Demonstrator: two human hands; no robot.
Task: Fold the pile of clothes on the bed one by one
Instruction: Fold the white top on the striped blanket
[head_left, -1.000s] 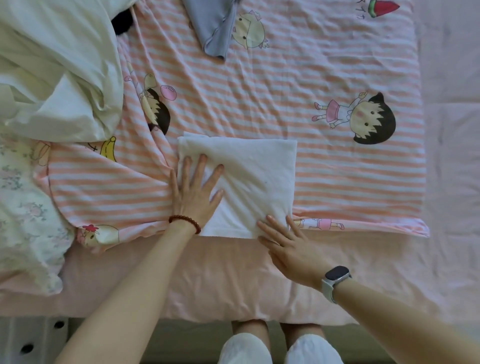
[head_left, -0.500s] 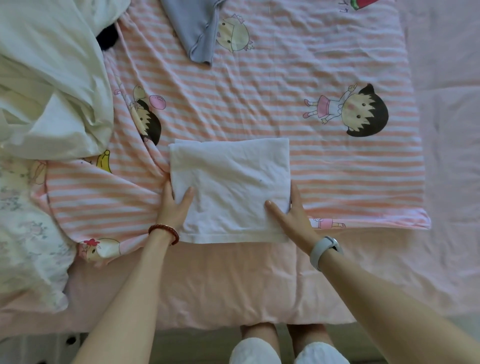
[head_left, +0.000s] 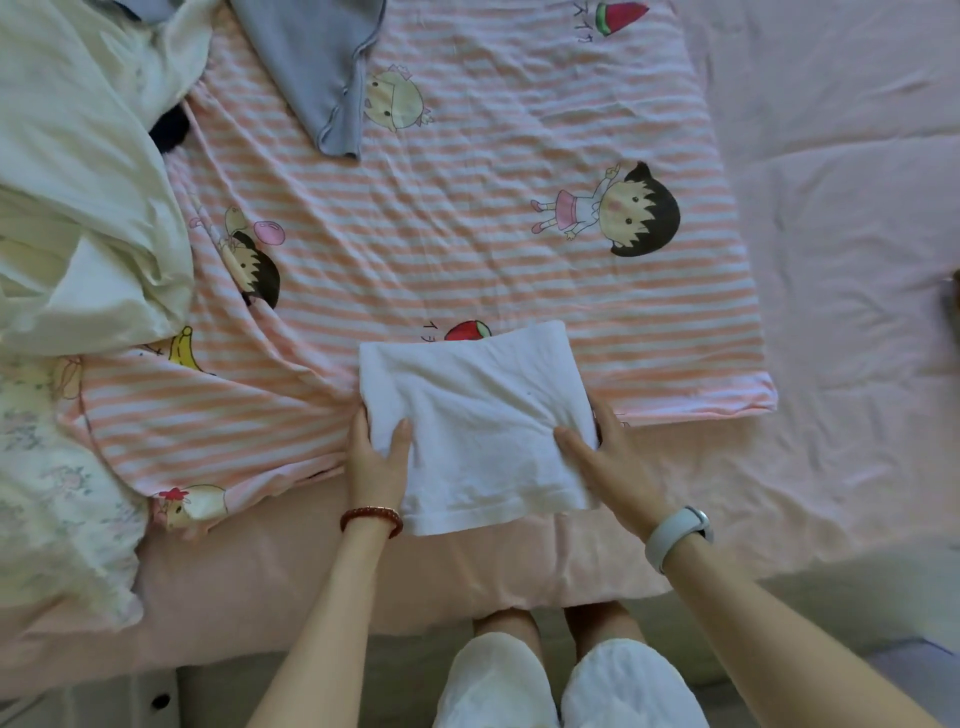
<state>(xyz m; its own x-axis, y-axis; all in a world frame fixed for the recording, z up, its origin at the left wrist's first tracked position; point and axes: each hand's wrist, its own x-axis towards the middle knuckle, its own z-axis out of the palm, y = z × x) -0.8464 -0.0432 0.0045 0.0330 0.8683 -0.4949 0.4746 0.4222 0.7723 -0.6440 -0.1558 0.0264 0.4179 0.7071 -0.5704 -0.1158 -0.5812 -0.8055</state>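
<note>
A folded white garment (head_left: 478, 415) lies near the front edge of the bed, partly on the pink striped cartoon blanket (head_left: 467, 234). My left hand (head_left: 375, 457) grips its left edge, thumb on top and fingers tucked under. My right hand (head_left: 605, 457) grips its right edge the same way, thumb on the cloth. A pile of cream and white clothes (head_left: 78, 182) is heaped at the left. A grey-blue garment (head_left: 317, 67) lies at the top of the blanket.
A floral white cloth (head_left: 47, 483) hangs at the lower left over the bed edge. Plain pink sheet (head_left: 841, 260) spreads to the right of the blanket. My knees in white shorts (head_left: 561, 686) stand against the bed front.
Both hands went from pressing flat on the folded white garment to gripping its two side edges. The garment's near edge now reaches past the blanket's front edge onto the pink sheet.
</note>
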